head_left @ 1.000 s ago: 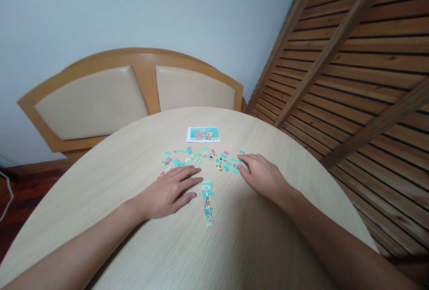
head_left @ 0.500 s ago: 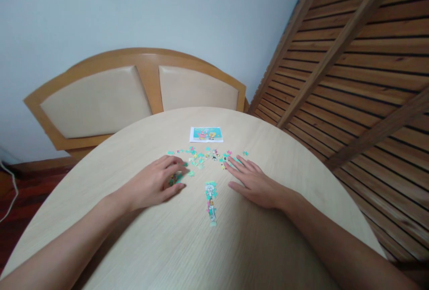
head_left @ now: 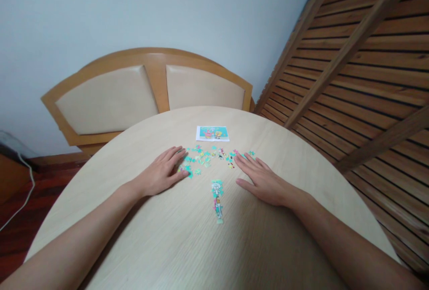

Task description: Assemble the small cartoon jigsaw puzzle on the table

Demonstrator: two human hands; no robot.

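Note:
Several loose turquoise puzzle pieces (head_left: 209, 156) lie scattered across the middle of a round light-wood table (head_left: 208, 245). My left hand (head_left: 162, 173) lies flat and open at the left end of the scatter, fingertips touching pieces there. My right hand (head_left: 264, 180) lies flat and open at the right end, fingers spread, tips among the pieces. Between the two hands sits a joined strip of pieces (head_left: 217, 199) showing a cartoon figure, pointing toward me. Behind the scatter lies a small reference picture (head_left: 212, 133).
A wooden bench back with two beige cushions (head_left: 147, 93) stands behind the table against a pale wall. A slatted wooden panel (head_left: 362, 57) leans along the right. At the far left a cable (head_left: 23, 182) hangs over a dark red floor.
Both hands have moved inward along the scatter, and the loose pieces now lie in a tighter group. The view has shifted slightly left and down.

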